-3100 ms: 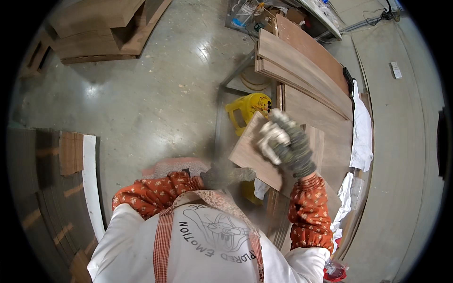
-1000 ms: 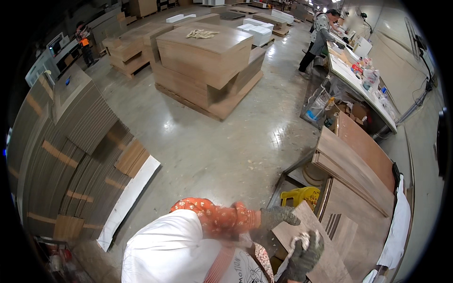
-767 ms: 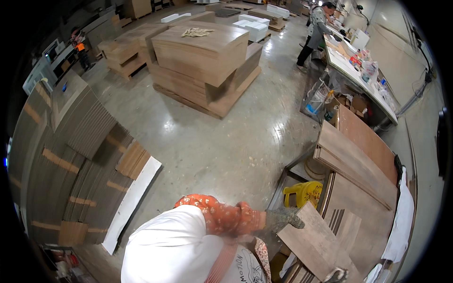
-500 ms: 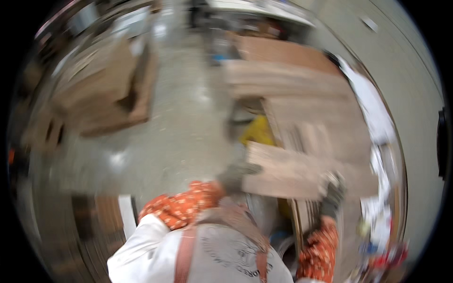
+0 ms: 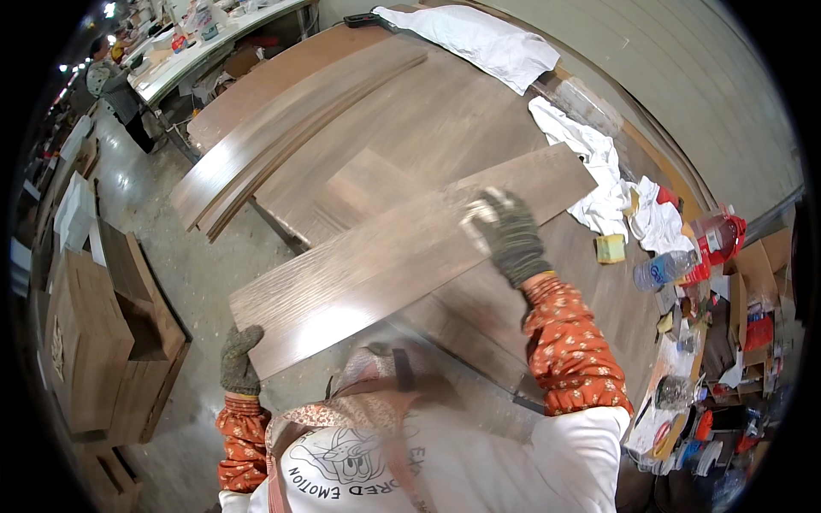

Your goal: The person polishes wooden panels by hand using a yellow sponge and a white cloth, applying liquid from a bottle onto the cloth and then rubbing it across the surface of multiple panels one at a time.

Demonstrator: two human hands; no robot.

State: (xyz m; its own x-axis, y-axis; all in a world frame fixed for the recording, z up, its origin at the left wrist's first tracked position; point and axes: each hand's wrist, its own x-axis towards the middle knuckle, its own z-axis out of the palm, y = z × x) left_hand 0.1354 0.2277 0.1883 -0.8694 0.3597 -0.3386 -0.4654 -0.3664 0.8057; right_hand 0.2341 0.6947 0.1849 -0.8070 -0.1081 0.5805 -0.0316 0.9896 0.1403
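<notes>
A long brown wood-grain plank [image 5: 342,278] lies at a slant in front of me, its right part over the board-covered worktable [image 5: 599,316] and its left end past the table's edge. My left hand [image 5: 240,359], in a dark grey knit glove, is closed on that left end, with the thumb on top. My right hand [image 5: 505,235], in a matching glove with pale, slightly blurred fingertips, rests on the plank's upper face right of its middle, fingers stretched out. Whether anything thin is under those fingers is hidden.
More planks [image 5: 299,128] lie stacked at the table's far left. White cloths [image 5: 586,162], a yellow sponge [image 5: 611,249] and a plastic bottle [image 5: 665,269] line the right side. Wooden panels [image 5: 90,342] stand on the floor at left; a person [image 5: 120,90] stands far off.
The view has swung round and sharpened. The plank is now slanted, with its left end out over the floor; my left hand has gone left with that end, my right hand staying on top.
</notes>
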